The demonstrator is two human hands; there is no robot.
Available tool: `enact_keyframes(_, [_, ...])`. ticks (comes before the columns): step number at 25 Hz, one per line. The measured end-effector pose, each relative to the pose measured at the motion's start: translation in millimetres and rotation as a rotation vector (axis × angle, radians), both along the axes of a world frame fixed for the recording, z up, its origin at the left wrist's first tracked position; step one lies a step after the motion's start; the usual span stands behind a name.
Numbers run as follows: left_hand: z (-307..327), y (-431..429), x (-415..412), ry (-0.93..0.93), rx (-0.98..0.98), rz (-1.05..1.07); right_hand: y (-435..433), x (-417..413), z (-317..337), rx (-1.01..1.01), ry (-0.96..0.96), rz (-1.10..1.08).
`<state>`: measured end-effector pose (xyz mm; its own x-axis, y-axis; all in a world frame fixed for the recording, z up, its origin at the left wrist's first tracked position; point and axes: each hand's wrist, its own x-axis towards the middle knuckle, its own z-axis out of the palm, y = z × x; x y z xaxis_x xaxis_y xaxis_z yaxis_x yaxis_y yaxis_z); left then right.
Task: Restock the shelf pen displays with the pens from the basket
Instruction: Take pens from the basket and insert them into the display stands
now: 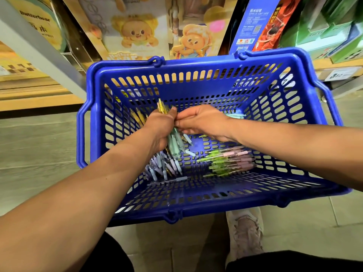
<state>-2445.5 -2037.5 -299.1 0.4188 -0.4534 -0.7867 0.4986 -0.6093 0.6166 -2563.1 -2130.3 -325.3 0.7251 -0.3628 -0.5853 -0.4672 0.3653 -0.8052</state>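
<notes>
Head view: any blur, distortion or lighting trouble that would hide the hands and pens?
Head view: wide-angle distortion bows the basket rim; blur smears the shelf at left and the floor; the left hand, the right hand and the pens the left hand grips look fairly sharp; lighting is even, no glare.

- Pale pink laced sneaker (245,232) standing on the grey tiled floor (35,146).
- Tall blue printed carton (253,22) touching a red illustrated carton (275,26).
- Green cardboard boxes (322,30), far right.
- White price label (337,75) below them.
</notes>
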Motion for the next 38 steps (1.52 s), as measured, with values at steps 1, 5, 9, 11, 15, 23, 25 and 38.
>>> enact_keyframes(1, [-2,1,-1,-0.049,0.030,-0.035,-3,-1,0,0.043,0.010,0.049])
enact_keyframes(5, [0,2,2,-0.075,0.023,-0.042,-35,-14,-7,-0.276,0.226,0.179])
enact_keyframes(9, [10,8,8,0.045,-0.076,-0.004,-58,-44,-31,-0.907,0.578,0.782])
enact_keyframes(11, [13,11,11,0.056,-0.088,-0.014,-55,-55,-43,-1.065,0.655,1.008])
enact_keyframes(15, [13,10,14,0.028,-0.065,-0.034,-42,-59,-54,-1.268,0.662,1.158])
enact_keyframes(23, [14,7,12,0.135,-0.081,0.028,-38,-50,-53,-1.265,0.715,1.131])
enact_keyframes(25, [12,6,11,0.142,-0.075,0.034,-47,-50,-47,-1.187,0.671,1.008])
enact_keyframes(38, [-1,4,-7,0.065,-0.027,-0.063,-12,-3,-4,-0.149,0.072,0.067])
